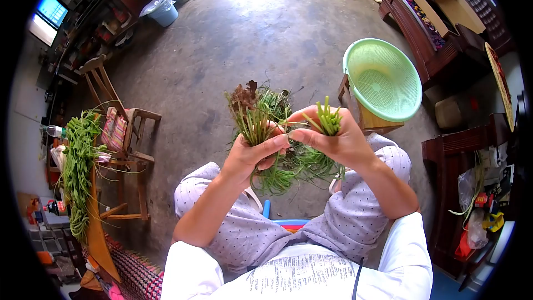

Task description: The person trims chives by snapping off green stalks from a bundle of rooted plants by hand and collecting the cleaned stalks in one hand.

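Note:
My left hand [258, 153] is wrapped round a bunch of green stems with brown, withered ends [250, 116] pointing up and away. Close on its right, my right hand [338, 139] grips a smaller bundle of pale green cut stems [327, 118]. The fingertips of both hands meet or nearly meet between the bundles, around a thin stem. Leafy green ends [275, 180] hang beneath my left hand. More loose greens [316, 161] show below and behind the hands, partly hidden by them.
A green plastic basket [383, 80] rests on a wooden stool [375, 119] at the right. Long leafy greens [80, 172] lie on a wooden surface at the left, near a wooden chair [133, 116]. A blue bin [164, 14] stands at the upper left.

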A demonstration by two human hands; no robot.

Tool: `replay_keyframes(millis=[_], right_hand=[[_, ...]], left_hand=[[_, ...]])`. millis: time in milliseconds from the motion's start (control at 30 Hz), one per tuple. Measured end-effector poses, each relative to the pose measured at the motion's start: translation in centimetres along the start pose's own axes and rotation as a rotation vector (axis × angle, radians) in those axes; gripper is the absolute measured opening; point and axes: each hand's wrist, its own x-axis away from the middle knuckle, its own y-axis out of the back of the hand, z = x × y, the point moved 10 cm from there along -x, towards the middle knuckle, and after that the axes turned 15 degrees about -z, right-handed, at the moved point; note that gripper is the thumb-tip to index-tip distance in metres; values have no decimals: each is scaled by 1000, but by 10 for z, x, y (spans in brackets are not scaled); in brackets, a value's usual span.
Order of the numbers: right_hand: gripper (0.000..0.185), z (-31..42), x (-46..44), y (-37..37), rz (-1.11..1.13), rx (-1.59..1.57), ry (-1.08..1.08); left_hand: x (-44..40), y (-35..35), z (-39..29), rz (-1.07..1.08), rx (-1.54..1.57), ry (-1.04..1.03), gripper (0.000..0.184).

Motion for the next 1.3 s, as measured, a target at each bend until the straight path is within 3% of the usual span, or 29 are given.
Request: replay_keyframes(millis=[167, 233, 300, 367, 433, 567, 633, 800, 967, 1033, 1100, 1167, 1300], right_hand=[[15, -9, -4, -1, -35, -67, 13], [12, -19, -5, 8, -120, -158, -156], [11, -20, -6, 11, -132, -149, -150], [12, -22, -7, 23, -212, -464, -217], [11, -21, -12, 38, -276, -413, -172], [15, 0, -16, 85, -549, -599, 19], [19, 8, -17, 103, -538, -723, 115], [27, 18, -15, 142, -800, -615, 165], [24, 25, -25, 138, -479, -691, 165], [18, -3, -28, 120, -520, -531, -13], [19, -17, -27, 82, -369, -172, -164], [21, -16, -24, 48, -256, 138, -125], [16, -23, -16, 3, -72, 32, -29]], left_hand=[[0, -3, 4, 27, -14, 22, 13], [0, -5, 5, 46, -11, 36, 13], [-1, -3, 6, -4, 38, 53, 13], [-3, -1, 6, -25, 27, 64, 13], [-5, 3, 7, -49, 19, 75, 14], [-10, 17, 7, -176, -38, 51, 16], [-13, 18, 3, -162, -10, -21, 18], [-13, 16, 4, -130, 34, -4, 18], [-12, 15, 2, -121, 22, -10, 17], [-9, 8, 0, -61, -19, -37, 17], [-8, 1, 0, -2, -53, -74, 16], [-5, -7, -2, 54, -87, -112, 16], [-1, -14, 3, 102, -159, -89, 15]])
